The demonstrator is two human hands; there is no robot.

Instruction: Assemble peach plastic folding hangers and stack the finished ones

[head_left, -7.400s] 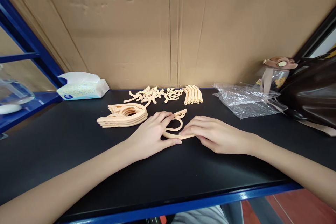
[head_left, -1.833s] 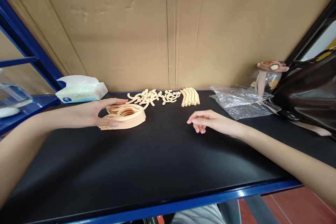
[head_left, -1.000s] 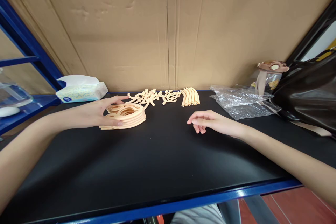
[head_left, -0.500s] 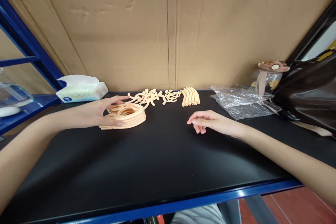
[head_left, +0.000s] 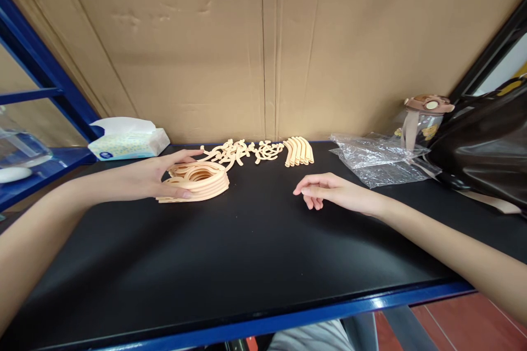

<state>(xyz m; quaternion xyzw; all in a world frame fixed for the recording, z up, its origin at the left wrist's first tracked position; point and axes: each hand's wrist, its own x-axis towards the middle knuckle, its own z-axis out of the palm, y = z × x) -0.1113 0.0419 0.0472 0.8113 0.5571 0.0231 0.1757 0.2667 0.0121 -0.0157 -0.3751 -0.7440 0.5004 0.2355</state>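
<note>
My left hand (head_left: 164, 178) spans the left end of a stack of cream-coloured curved pieces (head_left: 209, 186), with its thumb along the near side and its fingers over the far side. The stacked pieces have a round opening and lie on the black tabletop. Part of the stack is hidden by that hand. Just above the table on the right, my right hand (head_left: 323, 189) hangs with its fingers loosely bent and nothing visible in them. Behind, a heap of small cream pieces (head_left: 234, 152) lies beside a row of cream curved tubes (head_left: 299, 151).
A tissue pack (head_left: 127, 142) stands at the back left. At the right lie a crumpled clear plastic bag (head_left: 376, 162), a drinking bottle (head_left: 428, 120) with a strap, and a dark bag (head_left: 486, 142). Cardboard (head_left: 263, 55) closes off the back. The table's front edge (head_left: 288, 315) is blue.
</note>
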